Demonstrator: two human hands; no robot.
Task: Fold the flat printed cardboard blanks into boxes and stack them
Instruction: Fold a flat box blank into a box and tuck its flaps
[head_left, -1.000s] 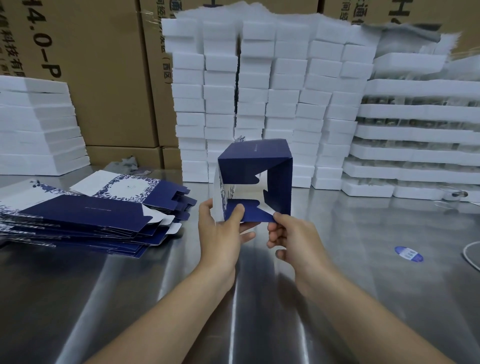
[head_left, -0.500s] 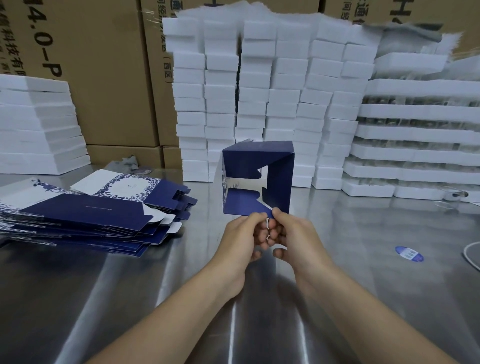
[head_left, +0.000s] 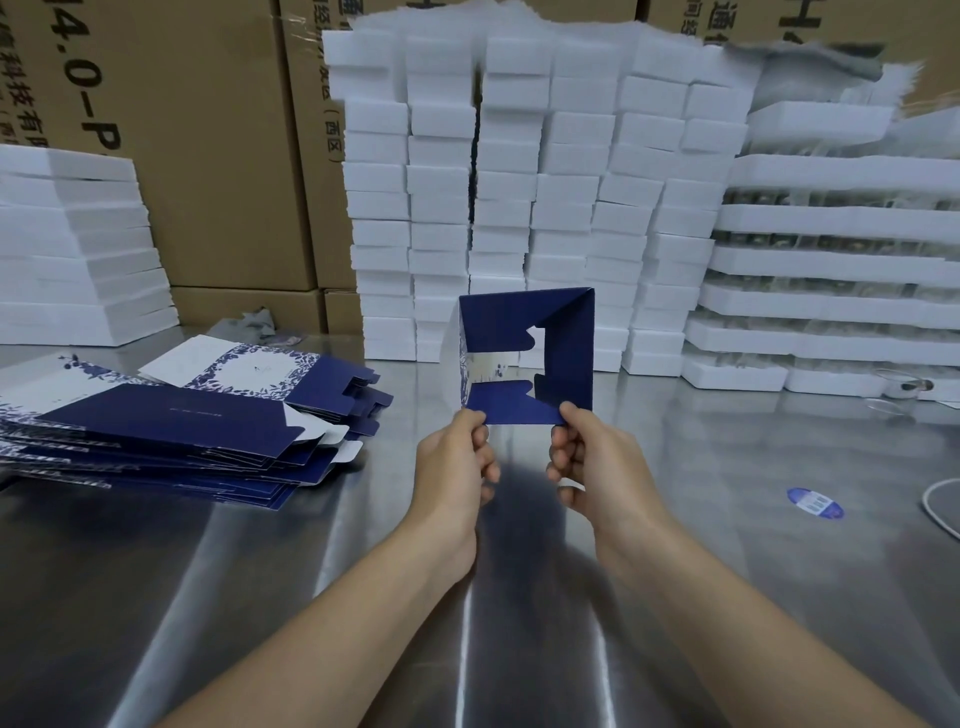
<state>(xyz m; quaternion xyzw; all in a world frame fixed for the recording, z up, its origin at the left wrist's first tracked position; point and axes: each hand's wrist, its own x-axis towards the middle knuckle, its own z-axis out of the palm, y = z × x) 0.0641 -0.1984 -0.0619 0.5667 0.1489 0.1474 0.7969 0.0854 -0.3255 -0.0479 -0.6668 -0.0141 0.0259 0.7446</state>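
I hold a half-folded navy blue printed cardboard box (head_left: 569, 358) in the air above the middle of the shiny steel desk (head_left: 311, 571), its open end facing me. My left hand (head_left: 457, 462) pinches its lower left corner, and my right hand (head_left: 592, 462) pinches its lower right corner. A pile of flat blue-and-white cardboard blanks (head_left: 171, 426) lies by the desk's left edge. Stacked white foam blocks (head_left: 519, 208) line its far edge.
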